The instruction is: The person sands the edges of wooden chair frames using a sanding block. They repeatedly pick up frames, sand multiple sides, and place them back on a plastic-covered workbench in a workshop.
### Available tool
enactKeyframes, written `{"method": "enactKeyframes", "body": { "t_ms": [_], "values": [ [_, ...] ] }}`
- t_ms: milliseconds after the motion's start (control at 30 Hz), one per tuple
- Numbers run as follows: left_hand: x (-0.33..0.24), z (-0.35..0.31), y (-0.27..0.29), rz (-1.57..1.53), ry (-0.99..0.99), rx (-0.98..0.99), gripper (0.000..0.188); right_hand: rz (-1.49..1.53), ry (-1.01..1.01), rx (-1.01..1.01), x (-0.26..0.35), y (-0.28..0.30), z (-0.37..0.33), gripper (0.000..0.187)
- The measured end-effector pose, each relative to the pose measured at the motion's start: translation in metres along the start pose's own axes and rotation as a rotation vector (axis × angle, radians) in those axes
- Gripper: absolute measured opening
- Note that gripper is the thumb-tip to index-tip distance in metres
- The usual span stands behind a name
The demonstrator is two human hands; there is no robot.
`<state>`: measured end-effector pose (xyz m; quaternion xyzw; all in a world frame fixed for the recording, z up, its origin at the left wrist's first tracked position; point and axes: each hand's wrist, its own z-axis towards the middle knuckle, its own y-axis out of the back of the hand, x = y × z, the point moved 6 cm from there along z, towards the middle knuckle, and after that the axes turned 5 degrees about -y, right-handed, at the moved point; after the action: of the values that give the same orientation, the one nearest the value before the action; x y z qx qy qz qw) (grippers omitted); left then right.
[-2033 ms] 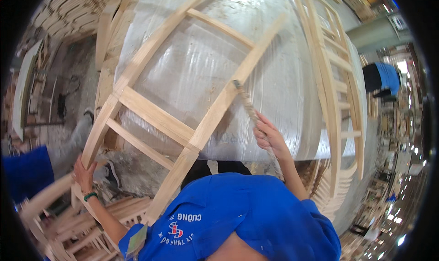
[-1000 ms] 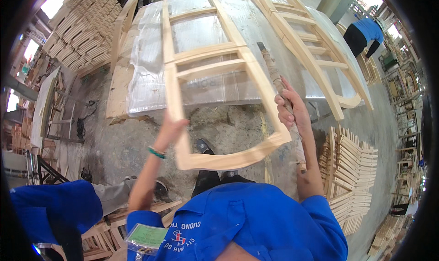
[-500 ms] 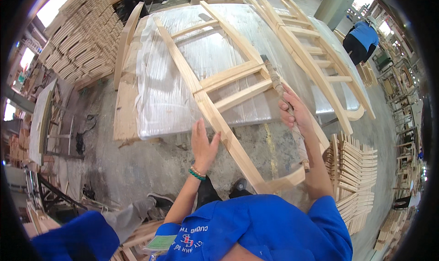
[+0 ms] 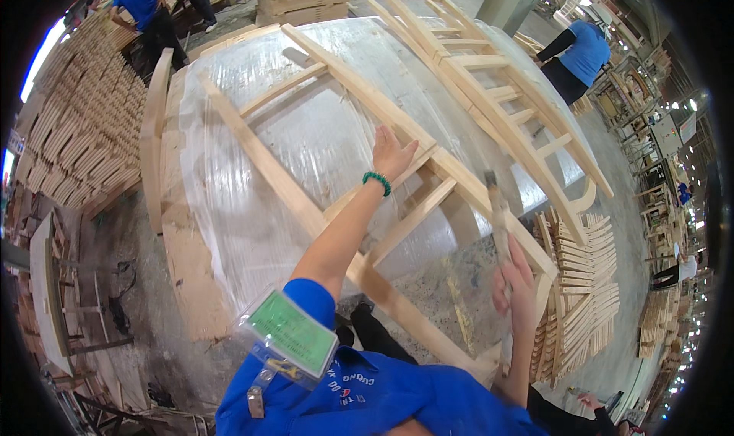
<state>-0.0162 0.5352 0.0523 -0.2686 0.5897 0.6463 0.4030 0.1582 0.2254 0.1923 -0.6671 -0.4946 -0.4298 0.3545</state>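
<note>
Plainly, the left hand (image 4: 391, 155) is spread, fingers straight and thumb out, at the joint where a crosspiece meets the long side rail of a pale wooden frame (image 4: 413, 220); whether it presses down I cannot tell. A green bracelet (image 4: 377, 181) circles its wrist. The frame stretches beyond, beneath and back from this hand, over a plastic-wrapped surface (image 4: 229, 230). Nearer the body and to its right, the right hand (image 4: 514, 279) is curled around a slim, dark-tipped tool (image 4: 498, 216), its tip pointing away beside the side rail. Farther right of the left hand lies a second wooden frame (image 4: 495, 115); just right of the right hand, stacked curved pieces (image 4: 587, 298).
</note>
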Motion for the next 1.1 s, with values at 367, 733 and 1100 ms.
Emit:
{"method": "enactKeyframes", "body": {
  "t_ms": [367, 733, 1100],
  "values": [
    [0.045, 0.136, -0.037, 0.146, 0.188, -0.137, 0.101, 0.081, -0.076, -0.296, -0.035, 0.066, 0.017, 0.06],
    [0.045, 0.077, -0.005, 0.077, -0.021, 0.465, 0.073, -0.092, -0.164, -0.037, -0.007, -0.019, 0.094, 0.054],
    [0.044, -0.238, 0.092, 0.301, 0.051, -0.197, 0.073, 0.166, -0.398, 0.436, -0.045, -0.177, 0.116, 0.056]
  ]
}}
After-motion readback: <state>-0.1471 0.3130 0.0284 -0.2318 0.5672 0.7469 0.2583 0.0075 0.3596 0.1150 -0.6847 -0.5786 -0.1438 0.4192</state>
